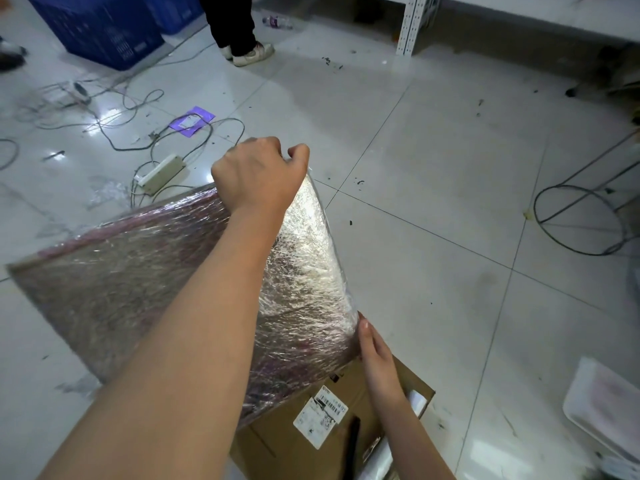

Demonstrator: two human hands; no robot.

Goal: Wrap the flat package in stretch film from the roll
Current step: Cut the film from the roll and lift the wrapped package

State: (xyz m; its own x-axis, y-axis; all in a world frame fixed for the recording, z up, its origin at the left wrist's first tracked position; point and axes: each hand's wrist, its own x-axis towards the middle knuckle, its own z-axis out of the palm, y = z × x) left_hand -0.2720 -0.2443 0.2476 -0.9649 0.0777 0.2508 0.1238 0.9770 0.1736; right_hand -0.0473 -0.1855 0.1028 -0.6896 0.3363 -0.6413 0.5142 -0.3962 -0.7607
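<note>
Wrapping is midway: left hand (258, 174) grips the filmed package (138, 271) at its twelve o'clock corner, right hand (375, 362) flat-fingered at four. Next, probably another turn.

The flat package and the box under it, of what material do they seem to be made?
The flat package is covered in clear, glossy stretch film: it is wrinkled and glints white. What lies beneath looks pinkish; its material cannot be told. The box looks like matte brown cardboard, with flaps and a printed label.
</note>
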